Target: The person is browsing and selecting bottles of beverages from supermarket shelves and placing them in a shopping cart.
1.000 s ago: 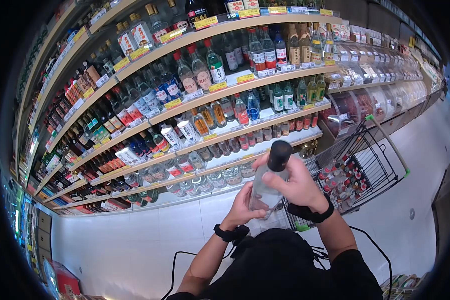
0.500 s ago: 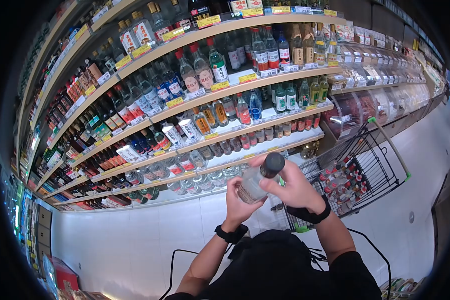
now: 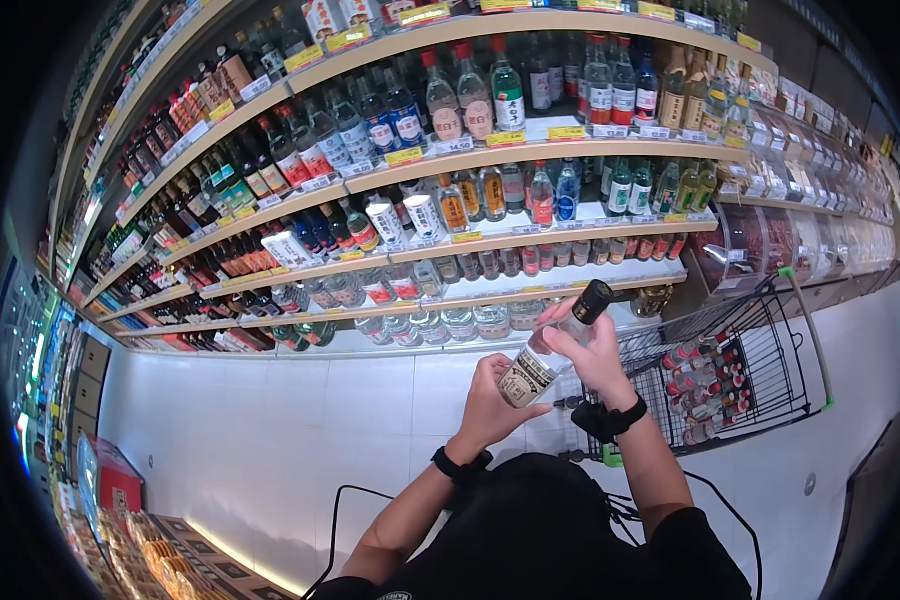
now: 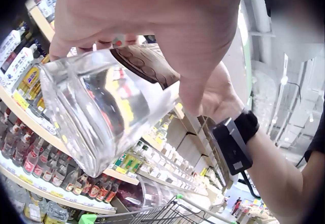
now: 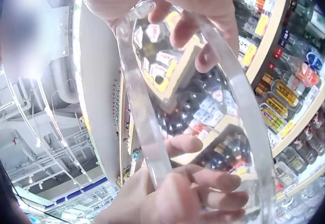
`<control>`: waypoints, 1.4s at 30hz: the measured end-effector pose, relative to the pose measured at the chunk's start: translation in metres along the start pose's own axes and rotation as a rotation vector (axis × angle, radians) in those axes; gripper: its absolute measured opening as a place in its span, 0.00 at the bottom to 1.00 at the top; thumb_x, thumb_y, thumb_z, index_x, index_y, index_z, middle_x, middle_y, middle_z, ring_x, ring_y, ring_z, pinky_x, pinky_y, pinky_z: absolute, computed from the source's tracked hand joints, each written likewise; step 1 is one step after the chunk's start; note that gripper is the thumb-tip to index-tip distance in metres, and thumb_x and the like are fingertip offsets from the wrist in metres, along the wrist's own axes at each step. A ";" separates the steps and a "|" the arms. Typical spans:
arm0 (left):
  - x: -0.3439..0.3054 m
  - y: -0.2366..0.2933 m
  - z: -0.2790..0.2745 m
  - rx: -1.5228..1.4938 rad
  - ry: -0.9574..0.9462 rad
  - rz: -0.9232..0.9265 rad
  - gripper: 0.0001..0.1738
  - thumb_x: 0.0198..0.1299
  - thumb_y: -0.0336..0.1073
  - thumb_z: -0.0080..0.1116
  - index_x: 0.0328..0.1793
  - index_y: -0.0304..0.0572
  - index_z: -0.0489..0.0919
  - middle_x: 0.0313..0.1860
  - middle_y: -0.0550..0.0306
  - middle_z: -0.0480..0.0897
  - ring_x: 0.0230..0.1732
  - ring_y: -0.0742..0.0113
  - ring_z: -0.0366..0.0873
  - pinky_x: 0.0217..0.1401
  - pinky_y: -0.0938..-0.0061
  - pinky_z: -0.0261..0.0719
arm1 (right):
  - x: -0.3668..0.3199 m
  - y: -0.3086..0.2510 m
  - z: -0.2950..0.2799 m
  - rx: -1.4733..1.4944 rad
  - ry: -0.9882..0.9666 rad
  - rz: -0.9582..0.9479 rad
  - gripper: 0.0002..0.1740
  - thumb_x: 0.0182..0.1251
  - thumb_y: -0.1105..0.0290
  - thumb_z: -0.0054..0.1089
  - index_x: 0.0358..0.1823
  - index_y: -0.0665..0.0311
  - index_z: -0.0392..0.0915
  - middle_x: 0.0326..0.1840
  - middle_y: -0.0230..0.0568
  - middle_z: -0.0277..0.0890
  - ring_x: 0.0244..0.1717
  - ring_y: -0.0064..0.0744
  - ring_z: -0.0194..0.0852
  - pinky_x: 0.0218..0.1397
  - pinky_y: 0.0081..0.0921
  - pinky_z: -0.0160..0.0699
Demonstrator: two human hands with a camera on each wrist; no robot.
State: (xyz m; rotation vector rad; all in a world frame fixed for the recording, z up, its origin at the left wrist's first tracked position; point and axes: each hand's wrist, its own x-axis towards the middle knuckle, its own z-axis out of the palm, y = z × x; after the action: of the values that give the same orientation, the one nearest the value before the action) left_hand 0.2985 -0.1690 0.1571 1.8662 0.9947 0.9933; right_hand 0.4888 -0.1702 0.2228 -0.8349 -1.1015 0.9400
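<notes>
In front of the person's chest, both hands hold a clear glass liquor bottle (image 3: 528, 378), tilted with its black cap toward the upper right. The left hand (image 3: 486, 412) grips its lower part, the thumb stretched out by the base. Around the neck and shoulder curl the fingers and thumb of the right hand (image 3: 598, 358). A pale label with dark print faces up in the head view. The left wrist view shows the thick bottle base (image 4: 91, 127) below the left hand (image 4: 147, 26). Seen from the right wrist, the left hand's fingers (image 5: 213, 181) show at the bottle's lower end.
Long curved shelves (image 3: 560, 232) of bottles with price tags stand ahead. At the right is a wire shopping cart (image 3: 782, 385) with several small bottles (image 3: 705, 385) inside. Clear bulk-food bins (image 3: 755, 240) line the far right. Packaged goods (image 3: 155, 560) stand at the lower left.
The bottle has turned so that its label now faces up, and its cap points further right. The left hand has shifted toward the base. The head view has swung, moving shelves up and right.
</notes>
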 end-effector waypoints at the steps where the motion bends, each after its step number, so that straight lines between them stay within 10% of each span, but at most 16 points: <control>1: 0.001 -0.009 -0.011 -0.003 -0.054 -0.003 0.49 0.38 0.42 0.86 0.61 0.37 0.64 0.50 0.49 0.77 0.53 0.63 0.78 0.58 0.69 0.77 | 0.003 0.008 0.002 0.028 -0.020 0.000 0.11 0.62 0.77 0.66 0.44 0.65 0.75 0.45 0.40 0.81 0.45 0.27 0.81 0.50 0.28 0.81; 7: 0.010 -0.023 -0.086 0.001 -0.357 -0.040 0.62 0.38 0.41 0.85 0.77 0.34 0.58 0.67 0.47 0.75 0.67 0.60 0.74 0.71 0.69 0.69 | 0.028 0.021 0.036 0.321 -0.046 0.176 0.10 0.66 0.77 0.61 0.47 0.64 0.71 0.49 0.47 0.79 0.52 0.41 0.83 0.52 0.36 0.86; 18: 0.017 -0.087 -0.153 -0.101 -0.136 -0.057 0.48 0.39 0.35 0.75 0.71 0.37 0.68 0.59 0.44 0.80 0.60 0.52 0.80 0.64 0.66 0.76 | 0.078 0.048 0.094 -0.028 -0.242 0.581 0.23 0.78 0.56 0.52 0.65 0.63 0.70 0.55 0.45 0.78 0.53 0.34 0.83 0.48 0.36 0.89; 26: 0.028 -0.126 -0.224 0.116 -0.218 -0.043 0.48 0.36 0.34 0.72 0.71 0.43 0.69 0.55 0.48 0.82 0.59 0.49 0.77 0.64 0.61 0.74 | 0.076 0.088 0.121 -0.037 -0.306 0.688 0.27 0.73 0.60 0.61 0.68 0.62 0.70 0.60 0.44 0.76 0.53 0.35 0.81 0.44 0.34 0.93; 35: 0.043 -0.161 -0.259 0.060 -0.348 -0.037 0.49 0.33 0.33 0.72 0.70 0.39 0.70 0.55 0.44 0.82 0.56 0.45 0.80 0.62 0.62 0.78 | 0.084 0.135 0.147 0.188 -0.271 0.825 0.48 0.57 0.40 0.71 0.70 0.62 0.61 0.64 0.42 0.67 0.63 0.44 0.73 0.45 0.52 0.92; 36: 0.046 -0.164 -0.261 0.068 -0.353 -0.048 0.49 0.33 0.33 0.72 0.70 0.39 0.70 0.56 0.44 0.82 0.56 0.45 0.80 0.62 0.62 0.78 | 0.087 0.144 0.142 0.217 -0.323 0.784 0.37 0.70 0.43 0.57 0.72 0.58 0.60 0.65 0.42 0.68 0.67 0.41 0.71 0.48 0.50 0.92; 42: 0.072 -0.188 -0.259 0.124 -0.311 -0.094 0.49 0.34 0.35 0.73 0.72 0.41 0.70 0.56 0.45 0.82 0.56 0.45 0.80 0.61 0.62 0.78 | 0.125 0.180 0.132 0.279 -0.360 0.946 0.36 0.75 0.43 0.48 0.72 0.61 0.61 0.65 0.45 0.69 0.62 0.45 0.77 0.44 0.46 0.93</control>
State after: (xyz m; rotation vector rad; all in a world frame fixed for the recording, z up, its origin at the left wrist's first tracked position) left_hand 0.0471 0.0369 0.1111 1.9811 0.9623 0.5735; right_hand 0.3478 0.0244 0.1358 -0.9820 -0.8145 2.0455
